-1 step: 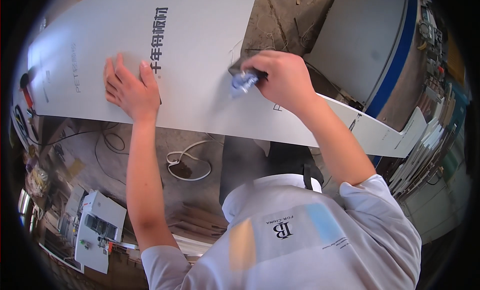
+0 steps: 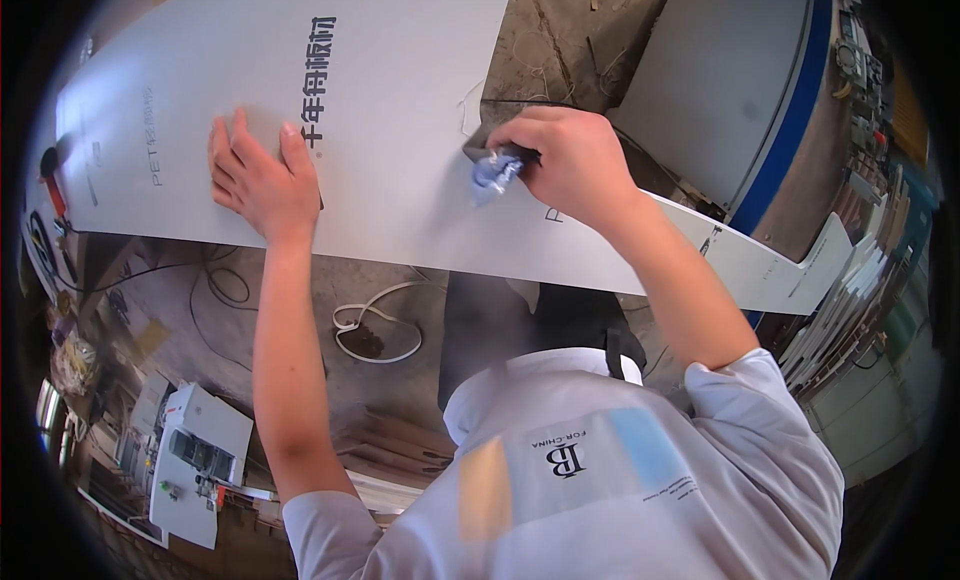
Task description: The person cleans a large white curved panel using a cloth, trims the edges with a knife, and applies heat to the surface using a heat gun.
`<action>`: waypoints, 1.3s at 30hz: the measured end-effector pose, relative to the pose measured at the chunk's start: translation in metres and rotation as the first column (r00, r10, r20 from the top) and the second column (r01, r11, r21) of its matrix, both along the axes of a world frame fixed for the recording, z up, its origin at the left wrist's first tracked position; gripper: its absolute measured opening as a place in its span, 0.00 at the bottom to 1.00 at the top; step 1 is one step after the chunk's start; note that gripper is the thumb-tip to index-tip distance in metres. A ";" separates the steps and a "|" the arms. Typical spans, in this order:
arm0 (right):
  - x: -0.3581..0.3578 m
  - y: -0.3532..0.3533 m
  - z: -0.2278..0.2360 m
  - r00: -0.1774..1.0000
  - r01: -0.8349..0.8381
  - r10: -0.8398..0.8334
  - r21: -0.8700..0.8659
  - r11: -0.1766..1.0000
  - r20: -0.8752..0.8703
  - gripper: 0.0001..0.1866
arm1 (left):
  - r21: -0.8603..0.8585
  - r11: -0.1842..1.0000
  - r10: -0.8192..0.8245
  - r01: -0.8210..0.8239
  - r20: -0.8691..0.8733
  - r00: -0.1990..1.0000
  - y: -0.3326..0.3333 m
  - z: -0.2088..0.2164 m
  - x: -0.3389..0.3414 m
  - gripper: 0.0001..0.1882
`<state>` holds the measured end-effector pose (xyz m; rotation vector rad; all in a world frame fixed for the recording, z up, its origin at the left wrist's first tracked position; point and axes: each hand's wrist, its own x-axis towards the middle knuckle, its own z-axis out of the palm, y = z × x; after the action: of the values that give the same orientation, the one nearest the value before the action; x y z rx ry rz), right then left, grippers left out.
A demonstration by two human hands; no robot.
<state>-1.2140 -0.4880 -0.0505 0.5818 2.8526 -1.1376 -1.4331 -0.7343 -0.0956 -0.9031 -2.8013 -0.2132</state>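
A large white panel with dark printing spreads out in front of me. My left hand lies on it with the fingers spread, holding nothing; a small dark edge shows beside the wrist. Towards the panel's right side, my right hand is closed around a dark flat piece with crumpled bluish-white material bunched at its end. The crumpled end is over the panel's surface, and whether it touches cannot be made out. My fingers cover most of the dark piece, so its exact kind is hidden.
At the right stands a grey-topped machine with a blue edge. A white strap lies looped on the floor below the panel. Stacked boards lean at far right; a white machine is at lower left. A red-handled tool lies at far left.
My right hand has shifted slightly right and nearer to me with the dark piece and crumpled material. The left hand rests in the same place.
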 end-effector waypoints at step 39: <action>0.018 0.015 -0.005 0.975 0.125 -0.082 -0.201 0.972 0.208 0.10 | -0.002 0.999 -0.032 0.032 0.020 0.999 0.005 0.000 -0.001 0.34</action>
<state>-1.1958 -0.4727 -0.0556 0.7895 2.5196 -1.2982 -1.4338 -0.7292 -0.0958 -0.9517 -2.8073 -0.2240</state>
